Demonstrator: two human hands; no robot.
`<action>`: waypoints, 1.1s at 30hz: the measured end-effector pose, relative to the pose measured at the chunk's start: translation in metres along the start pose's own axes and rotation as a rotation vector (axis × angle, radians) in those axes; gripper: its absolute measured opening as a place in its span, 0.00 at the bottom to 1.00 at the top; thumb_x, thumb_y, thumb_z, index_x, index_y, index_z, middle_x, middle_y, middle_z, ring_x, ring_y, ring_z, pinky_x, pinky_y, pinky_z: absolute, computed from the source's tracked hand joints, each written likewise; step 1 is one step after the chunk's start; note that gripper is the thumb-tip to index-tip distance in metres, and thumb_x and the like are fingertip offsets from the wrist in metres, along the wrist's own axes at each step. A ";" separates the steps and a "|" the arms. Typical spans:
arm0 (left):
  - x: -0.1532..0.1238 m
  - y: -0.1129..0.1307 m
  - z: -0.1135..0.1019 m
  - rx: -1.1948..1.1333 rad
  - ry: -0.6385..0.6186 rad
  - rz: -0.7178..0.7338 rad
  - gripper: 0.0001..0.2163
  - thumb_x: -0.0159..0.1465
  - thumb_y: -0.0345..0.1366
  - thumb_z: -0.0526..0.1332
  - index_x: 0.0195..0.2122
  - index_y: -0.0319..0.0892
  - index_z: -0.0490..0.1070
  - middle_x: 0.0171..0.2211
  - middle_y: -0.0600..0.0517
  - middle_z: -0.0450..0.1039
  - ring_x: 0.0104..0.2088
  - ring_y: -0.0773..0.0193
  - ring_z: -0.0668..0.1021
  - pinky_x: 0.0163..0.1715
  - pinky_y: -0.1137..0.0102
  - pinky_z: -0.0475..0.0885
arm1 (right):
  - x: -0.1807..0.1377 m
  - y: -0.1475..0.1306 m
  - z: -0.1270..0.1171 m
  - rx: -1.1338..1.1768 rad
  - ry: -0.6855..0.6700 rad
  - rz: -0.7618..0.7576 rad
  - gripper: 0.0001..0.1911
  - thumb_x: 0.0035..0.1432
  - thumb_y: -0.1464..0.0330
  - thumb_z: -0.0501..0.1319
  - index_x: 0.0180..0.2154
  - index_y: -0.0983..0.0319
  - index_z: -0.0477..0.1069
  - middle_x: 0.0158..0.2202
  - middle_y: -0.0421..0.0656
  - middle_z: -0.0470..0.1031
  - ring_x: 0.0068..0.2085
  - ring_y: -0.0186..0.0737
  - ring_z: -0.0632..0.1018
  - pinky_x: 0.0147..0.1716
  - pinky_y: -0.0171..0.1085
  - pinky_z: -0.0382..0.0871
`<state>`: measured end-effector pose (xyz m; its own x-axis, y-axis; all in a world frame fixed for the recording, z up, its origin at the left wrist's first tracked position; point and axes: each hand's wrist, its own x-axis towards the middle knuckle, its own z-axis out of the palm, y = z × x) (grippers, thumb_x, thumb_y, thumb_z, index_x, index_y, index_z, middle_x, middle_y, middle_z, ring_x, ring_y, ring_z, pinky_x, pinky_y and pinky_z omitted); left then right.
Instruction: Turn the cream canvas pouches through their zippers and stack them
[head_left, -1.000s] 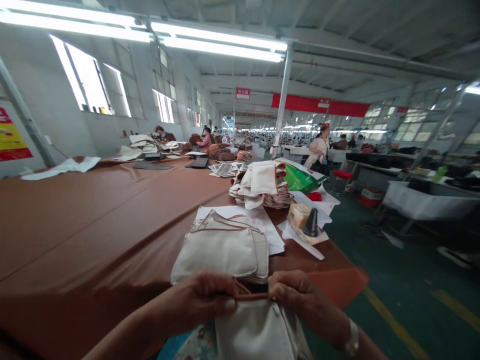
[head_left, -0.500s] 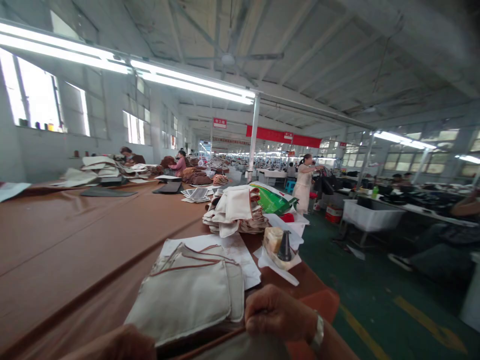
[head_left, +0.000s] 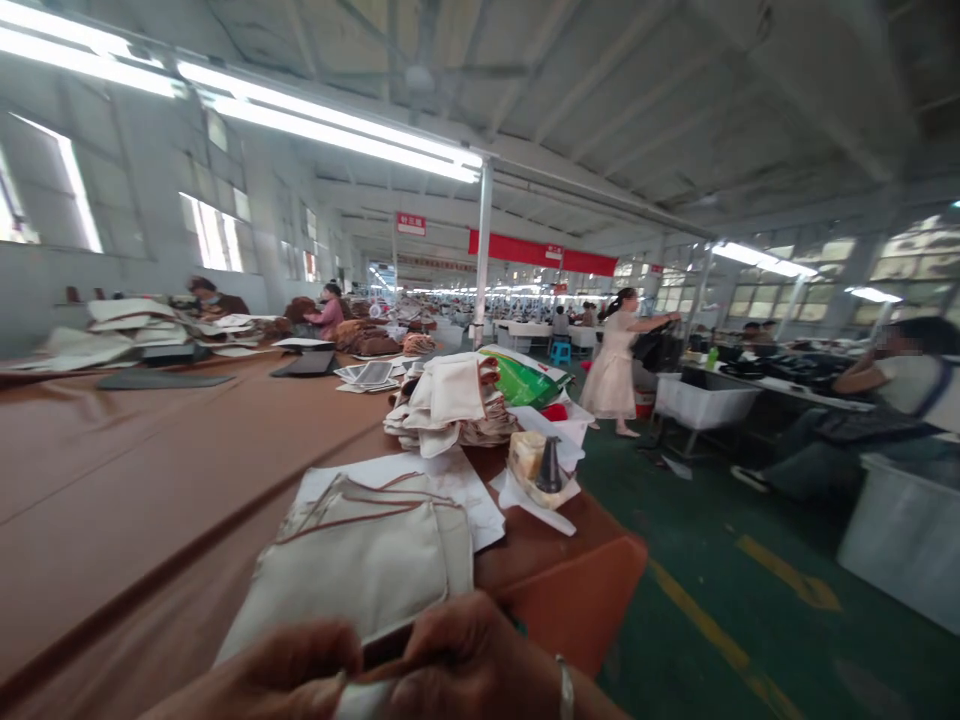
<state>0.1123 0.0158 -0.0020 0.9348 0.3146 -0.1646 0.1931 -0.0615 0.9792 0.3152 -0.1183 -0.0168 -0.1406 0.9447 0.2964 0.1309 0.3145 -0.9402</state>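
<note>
At the bottom of the head view, my left hand [head_left: 289,665] and my right hand [head_left: 469,660] are close together, fingers closed on a brown-edged sewn panel [head_left: 367,703]. Only a small pale part and some of its brown edge show; the rest is hidden by the hands and the frame's lower border. Just beyond them lies a stack of off-white sewn panels [head_left: 360,560] with brown edging, partly on a white paper sheet [head_left: 480,505]. A bracelet circles my right wrist.
Further along the brown-covered table [head_left: 150,450] sits a heap of white pieces [head_left: 450,390]. A small tray [head_left: 536,490] with a yellowish block and a dark cone stands near the right edge. Beyond are a standing person [head_left: 615,360], a seated person [head_left: 900,380] and white bins [head_left: 705,400].
My hands have come together; the left moved right and the right moved left along the panel's edge. The view has turned right, bringing a seated person and a bin into sight.
</note>
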 end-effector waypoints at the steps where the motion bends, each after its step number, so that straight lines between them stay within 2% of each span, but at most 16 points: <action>1: -0.004 0.000 0.003 -0.015 -0.020 0.000 0.29 0.51 0.64 0.65 0.34 0.39 0.68 0.25 0.55 0.60 0.25 0.68 0.59 0.25 0.75 0.55 | -0.005 0.000 -0.001 -0.024 0.040 -0.015 0.21 0.52 0.53 0.67 0.29 0.67 0.76 0.25 0.39 0.69 0.27 0.32 0.66 0.24 0.30 0.59; 3: -0.010 0.008 0.012 0.002 -0.028 -0.013 0.25 0.51 0.57 0.69 0.34 0.38 0.69 0.25 0.56 0.61 0.25 0.69 0.60 0.23 0.76 0.54 | -0.012 -0.001 -0.007 -0.062 0.066 0.003 0.18 0.54 0.56 0.67 0.28 0.67 0.75 0.24 0.38 0.67 0.26 0.31 0.65 0.25 0.30 0.58; 6: -0.009 0.030 0.021 0.013 0.018 -0.021 0.23 0.49 0.51 0.73 0.35 0.38 0.72 0.25 0.57 0.63 0.26 0.70 0.62 0.23 0.77 0.55 | -0.018 -0.004 -0.020 -0.039 0.022 0.042 0.15 0.57 0.60 0.66 0.29 0.66 0.74 0.26 0.39 0.69 0.28 0.33 0.67 0.27 0.31 0.60; 8: -0.006 0.044 0.025 0.024 0.000 -0.024 0.21 0.49 0.49 0.74 0.33 0.37 0.73 0.25 0.57 0.65 0.25 0.70 0.63 0.23 0.77 0.56 | -0.018 -0.013 -0.027 0.023 -0.051 0.039 0.14 0.60 0.60 0.64 0.30 0.65 0.74 0.33 0.44 0.74 0.35 0.39 0.73 0.35 0.35 0.65; 10: -0.006 0.056 0.029 0.012 -0.022 -0.028 0.20 0.49 0.47 0.74 0.33 0.37 0.74 0.25 0.56 0.68 0.25 0.69 0.66 0.24 0.77 0.59 | -0.017 -0.027 -0.031 0.069 -0.111 0.026 0.13 0.62 0.61 0.62 0.33 0.65 0.74 0.38 0.46 0.75 0.41 0.43 0.74 0.41 0.37 0.67; 13: -0.006 0.071 0.038 0.008 -0.036 -0.052 0.17 0.50 0.45 0.74 0.34 0.37 0.77 0.26 0.55 0.70 0.26 0.68 0.67 0.26 0.76 0.61 | -0.013 -0.049 -0.030 0.034 -0.135 0.037 0.12 0.63 0.61 0.61 0.40 0.64 0.72 0.37 0.43 0.72 0.38 0.38 0.71 0.37 0.34 0.66; 15: -0.007 0.077 0.042 0.024 -0.033 -0.063 0.16 0.50 0.44 0.74 0.33 0.37 0.78 0.26 0.55 0.69 0.26 0.68 0.67 0.25 0.75 0.60 | -0.010 -0.056 -0.027 -0.030 -0.138 0.032 0.11 0.63 0.61 0.61 0.41 0.63 0.70 0.34 0.40 0.68 0.34 0.34 0.67 0.33 0.32 0.63; 18: -0.006 0.080 0.044 0.015 -0.026 -0.037 0.17 0.52 0.46 0.73 0.33 0.36 0.79 0.27 0.54 0.69 0.27 0.67 0.66 0.26 0.74 0.60 | -0.009 -0.054 -0.023 -0.096 -0.130 0.004 0.11 0.64 0.61 0.60 0.36 0.62 0.67 0.30 0.37 0.64 0.31 0.33 0.63 0.30 0.32 0.59; 21: -0.006 0.074 0.044 -0.036 -0.026 -0.029 0.18 0.55 0.48 0.70 0.35 0.36 0.80 0.28 0.52 0.69 0.27 0.68 0.65 0.27 0.73 0.58 | -0.013 -0.042 -0.018 -0.167 -0.078 0.017 0.12 0.66 0.61 0.57 0.33 0.62 0.66 0.30 0.38 0.65 0.31 0.33 0.65 0.30 0.32 0.59; 25: -0.003 0.063 0.046 -0.079 0.025 -0.142 0.13 0.56 0.42 0.69 0.33 0.35 0.77 0.23 0.55 0.64 0.25 0.69 0.61 0.25 0.73 0.55 | -0.022 -0.024 -0.008 -0.352 -0.020 -0.018 0.12 0.70 0.63 0.51 0.35 0.61 0.66 0.31 0.40 0.69 0.32 0.35 0.69 0.32 0.34 0.60; 28: 0.000 0.060 0.050 -0.074 0.062 -0.188 0.09 0.55 0.37 0.67 0.31 0.35 0.75 0.24 0.54 0.65 0.25 0.68 0.62 0.25 0.73 0.55 | -0.026 -0.014 0.001 -0.427 0.057 -0.075 0.12 0.71 0.64 0.48 0.37 0.61 0.65 0.34 0.42 0.70 0.35 0.37 0.70 0.35 0.36 0.60; 30: 0.001 0.060 0.053 -0.072 0.073 -0.185 0.07 0.55 0.34 0.64 0.31 0.35 0.74 0.24 0.54 0.65 0.26 0.68 0.62 0.25 0.73 0.54 | -0.025 -0.010 0.005 -0.323 0.118 0.012 0.14 0.71 0.61 0.48 0.35 0.61 0.65 0.31 0.41 0.67 0.33 0.37 0.68 0.33 0.35 0.59; 33: 0.000 0.062 0.059 0.009 0.105 -0.168 0.06 0.56 0.32 0.60 0.31 0.36 0.73 0.23 0.56 0.62 0.25 0.69 0.59 0.24 0.72 0.52 | -0.022 -0.010 0.006 0.018 0.123 0.241 0.17 0.69 0.57 0.50 0.32 0.61 0.63 0.27 0.37 0.59 0.28 0.34 0.60 0.27 0.33 0.55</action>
<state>0.1420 -0.0435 0.0520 0.8531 0.4178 -0.3125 0.3474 -0.0080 0.9377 0.3109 -0.1427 -0.0148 0.0125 0.9967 0.0806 0.1288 0.0783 -0.9886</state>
